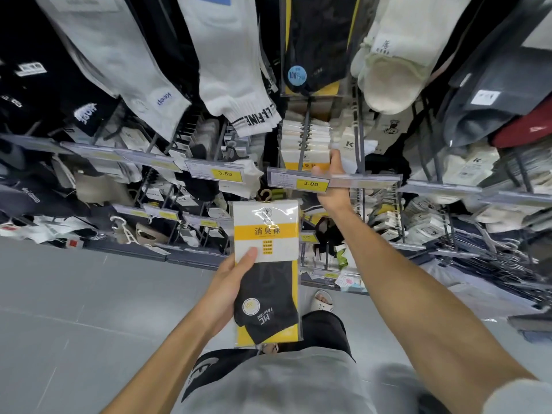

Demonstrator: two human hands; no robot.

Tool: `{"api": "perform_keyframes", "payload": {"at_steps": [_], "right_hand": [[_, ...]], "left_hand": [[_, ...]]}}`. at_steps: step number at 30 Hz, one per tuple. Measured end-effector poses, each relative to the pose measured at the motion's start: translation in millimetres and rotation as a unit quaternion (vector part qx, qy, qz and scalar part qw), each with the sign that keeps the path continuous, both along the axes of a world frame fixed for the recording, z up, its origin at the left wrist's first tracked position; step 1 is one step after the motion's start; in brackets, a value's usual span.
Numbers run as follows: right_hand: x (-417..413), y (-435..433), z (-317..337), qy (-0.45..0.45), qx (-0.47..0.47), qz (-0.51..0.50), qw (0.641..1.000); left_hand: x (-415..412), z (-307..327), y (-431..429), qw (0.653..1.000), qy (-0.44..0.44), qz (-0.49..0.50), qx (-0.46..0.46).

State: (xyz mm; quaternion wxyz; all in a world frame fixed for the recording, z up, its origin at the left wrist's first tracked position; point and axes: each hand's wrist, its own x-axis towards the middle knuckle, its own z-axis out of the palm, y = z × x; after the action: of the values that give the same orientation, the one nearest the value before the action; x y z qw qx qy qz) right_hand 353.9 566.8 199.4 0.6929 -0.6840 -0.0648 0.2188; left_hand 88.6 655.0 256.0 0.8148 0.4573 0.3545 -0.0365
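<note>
My left hand (228, 282) grips a clear packet of black socks (267, 273) with a white and yellow card and a small hook on top, holding it upright in front of the rack. My right hand (336, 180) reaches up to a row of matching white and yellow sock packets (306, 144) hanging on a peg. Its thumb lies along the front packet's right side and its fingers are hidden behind the price rail (333, 177), which bears a yellow 3.80 tag (310, 183).
Sock displays fill the rack: grey and white socks (227, 70) hang above, cream ones (391, 82) to the right, dark ones at left. A 3.50 tag (224, 174) sits on the left rail. Grey tiled floor (74, 294) lies below, with my sandalled foot (321, 301).
</note>
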Motion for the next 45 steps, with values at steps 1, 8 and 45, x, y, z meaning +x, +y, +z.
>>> {"api": "perform_keyframes", "payload": {"at_steps": [1,8,45], "right_hand": [[1,1,2,0.009,-0.015,-0.003,1.0],[-72,-32,12,-0.06,-0.118,-0.053,0.99],[-52,-41,-18,-0.105,-0.278,-0.037,0.954]], "left_hand": [[1,-1,0,1.0,0.001,-0.001,0.003],[14,-7,2,0.998,-0.021,-0.041,0.043],[-112,-158,12,0.764,0.24,-0.492,0.341]]}}
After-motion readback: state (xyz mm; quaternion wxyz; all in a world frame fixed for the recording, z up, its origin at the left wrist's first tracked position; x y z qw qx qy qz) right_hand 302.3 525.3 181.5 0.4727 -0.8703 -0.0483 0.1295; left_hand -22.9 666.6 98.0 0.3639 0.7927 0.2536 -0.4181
